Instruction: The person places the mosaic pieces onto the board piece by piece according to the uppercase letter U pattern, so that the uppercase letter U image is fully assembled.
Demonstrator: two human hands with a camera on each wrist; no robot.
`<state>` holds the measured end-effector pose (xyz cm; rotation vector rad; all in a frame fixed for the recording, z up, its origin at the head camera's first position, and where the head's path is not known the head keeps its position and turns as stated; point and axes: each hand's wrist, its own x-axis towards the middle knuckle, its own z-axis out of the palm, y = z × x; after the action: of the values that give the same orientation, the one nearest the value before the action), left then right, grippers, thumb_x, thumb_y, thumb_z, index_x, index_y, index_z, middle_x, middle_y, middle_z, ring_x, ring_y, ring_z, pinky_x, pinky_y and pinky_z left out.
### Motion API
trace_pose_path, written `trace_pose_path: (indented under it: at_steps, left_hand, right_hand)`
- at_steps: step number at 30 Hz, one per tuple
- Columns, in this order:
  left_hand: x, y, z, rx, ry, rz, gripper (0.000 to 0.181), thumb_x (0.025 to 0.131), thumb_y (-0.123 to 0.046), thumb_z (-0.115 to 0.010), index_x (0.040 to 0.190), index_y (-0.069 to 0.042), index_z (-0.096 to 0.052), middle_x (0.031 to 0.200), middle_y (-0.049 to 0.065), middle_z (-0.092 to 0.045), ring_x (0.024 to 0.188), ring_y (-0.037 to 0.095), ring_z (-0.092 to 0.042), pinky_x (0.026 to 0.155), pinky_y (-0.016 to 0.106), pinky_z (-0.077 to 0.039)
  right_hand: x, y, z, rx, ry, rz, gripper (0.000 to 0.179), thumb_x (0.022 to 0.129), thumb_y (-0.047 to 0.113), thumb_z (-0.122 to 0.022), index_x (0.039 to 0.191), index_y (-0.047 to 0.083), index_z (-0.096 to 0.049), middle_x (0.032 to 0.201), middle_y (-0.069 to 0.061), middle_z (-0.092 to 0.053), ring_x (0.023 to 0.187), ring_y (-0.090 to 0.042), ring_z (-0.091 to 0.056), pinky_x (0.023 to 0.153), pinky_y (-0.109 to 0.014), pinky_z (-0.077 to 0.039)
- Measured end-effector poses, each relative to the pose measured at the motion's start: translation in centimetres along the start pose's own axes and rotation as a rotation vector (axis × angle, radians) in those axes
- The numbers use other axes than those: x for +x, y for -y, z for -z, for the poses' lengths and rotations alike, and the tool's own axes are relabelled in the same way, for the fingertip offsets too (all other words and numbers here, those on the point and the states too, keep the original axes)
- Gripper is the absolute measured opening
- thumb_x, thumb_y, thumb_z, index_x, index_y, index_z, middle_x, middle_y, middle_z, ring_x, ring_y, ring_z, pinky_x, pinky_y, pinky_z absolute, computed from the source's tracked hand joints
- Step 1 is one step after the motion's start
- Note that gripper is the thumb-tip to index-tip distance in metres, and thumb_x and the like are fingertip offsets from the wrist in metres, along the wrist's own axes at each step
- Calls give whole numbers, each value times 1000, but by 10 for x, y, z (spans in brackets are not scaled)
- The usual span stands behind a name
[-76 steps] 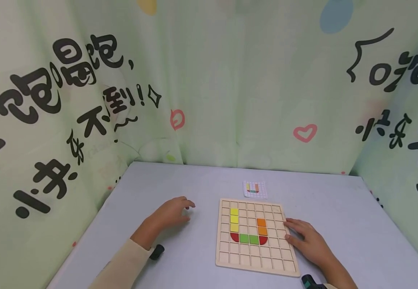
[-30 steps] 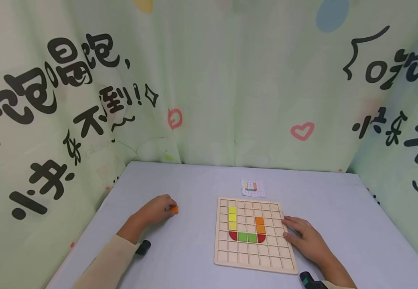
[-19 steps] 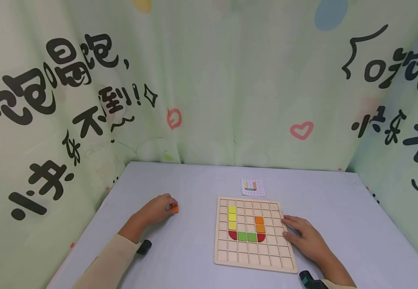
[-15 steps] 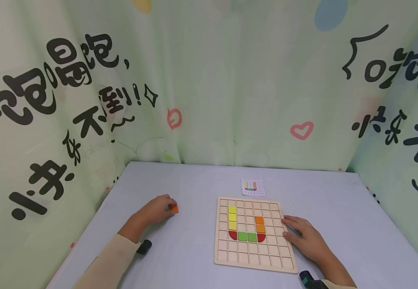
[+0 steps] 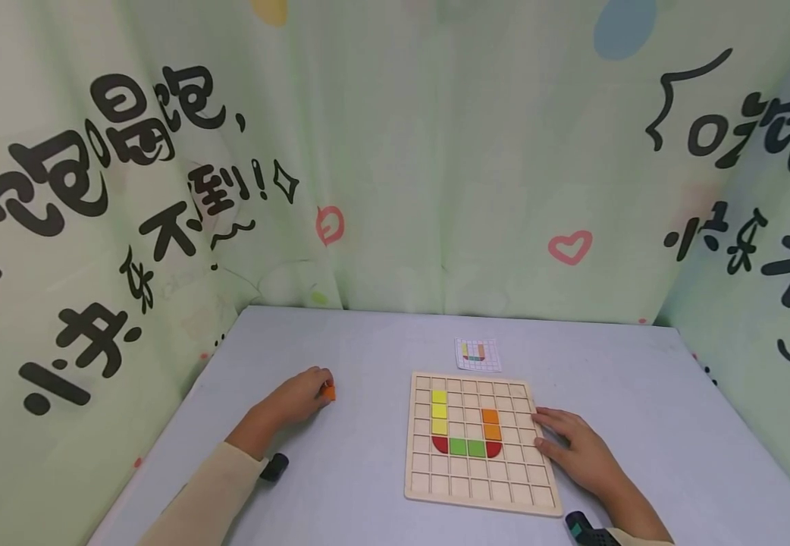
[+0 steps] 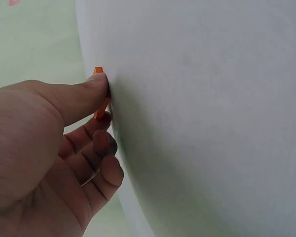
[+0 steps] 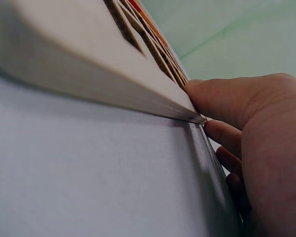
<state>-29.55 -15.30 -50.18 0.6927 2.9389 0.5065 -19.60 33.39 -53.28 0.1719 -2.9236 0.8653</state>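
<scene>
An orange square tile (image 5: 328, 393) is pinched between the thumb and fingers of my left hand (image 5: 299, 396), off to the left of the board. In the left wrist view the tile (image 6: 99, 114) stands on edge under the thumb, its middle covered. A wooden grid board (image 5: 463, 485) lies on the table, with yellow tiles (image 5: 439, 411), orange tiles (image 5: 491, 425), green tiles (image 5: 467, 448) and dark red rounded tiles (image 5: 493, 450) forming a U. My right hand (image 5: 582, 453) rests against the board's right edge, fingers fairly straight, thumb (image 7: 214, 98) on the rim.
Behind the board lies a small white card (image 5: 478, 355) printed with a grid and a coloured U. The pale table (image 5: 354, 470) is enclosed by light green curtains (image 5: 395, 189) with black lettering. A black wrist device (image 5: 274, 467) sits below the left hand.
The left hand, earlier held over the table with fingers spread and nothing visible in it, has moved slightly left and now pinches an orange tile. The right hand stays at the board's edge.
</scene>
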Motion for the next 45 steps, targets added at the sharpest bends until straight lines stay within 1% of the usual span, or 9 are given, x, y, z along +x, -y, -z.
trace_pose_path:
  at_steps: [3,7,12,16,22,25,31,37,45]
  left_hand:
    - [-1,-2,2,14,8,18,17,90,-16,-71,103,-9,-62,89,-3,-53,80,13,-52,75,33,-47]
    - [-2,-3,4,20,20,16,16,89,-19,-72,101,-10,-67,89,-5,-55,80,12,-53,75,32,-47]
    - [-2,0,4,-29,27,-6,19,87,-20,-75,102,-10,-69,88,-6,-56,81,11,-53,75,32,-47]
    - [-1,4,2,-59,39,-12,21,86,-19,-76,103,-10,-69,89,-7,-56,83,11,-53,76,32,-48]
    - [0,5,0,-37,35,-49,17,88,-14,-73,103,-9,-66,92,-5,-56,86,14,-55,78,34,-48]
    - [-1,4,0,-27,38,-37,17,89,-13,-71,104,-9,-64,94,-3,-55,86,14,-54,78,35,-48]
    - [-3,2,2,-14,21,-6,17,90,-15,-71,104,-11,-62,95,-3,-54,85,13,-53,77,34,-47]
    - [-2,-1,8,-6,-2,-23,17,89,-18,-71,102,-12,-64,95,-4,-55,86,14,-55,77,34,-48]
    - [3,-8,10,0,-17,-41,17,88,-19,-73,103,-14,-66,96,-8,-54,89,11,-55,80,31,-48]
  right_hand:
    - [0,0,-1,2,2,0,53,91,37,-67,133,5,-59,141,-16,-49,133,-41,-35,103,-63,-26]
    - [0,0,-1,-3,4,0,53,91,36,-67,133,5,-59,141,-16,-49,133,-41,-35,103,-62,-27]
    - [0,0,-1,-5,1,-2,53,91,36,-67,133,5,-59,141,-16,-49,133,-41,-35,103,-63,-27]
    - [1,-1,-2,-8,9,-13,53,91,37,-67,133,5,-59,141,-16,-49,133,-41,-34,103,-63,-26]
    - [2,-4,-4,-13,10,-23,55,91,37,-67,134,5,-58,142,-16,-48,134,-42,-33,103,-63,-26]
    - [2,-5,-5,-15,13,-24,55,91,39,-66,134,5,-58,142,-16,-48,134,-42,-33,103,-63,-26]
    - [1,-5,-6,-10,14,-26,55,91,38,-66,134,6,-58,142,-16,-48,134,-41,-33,103,-63,-25]
    - [2,-4,-4,-10,9,-13,55,91,38,-66,134,5,-58,142,-16,-48,133,-42,-34,103,-63,-26]
    - [3,-3,-2,-9,7,-13,55,91,36,-67,134,5,-58,142,-16,-48,134,-42,-34,103,-64,-25]
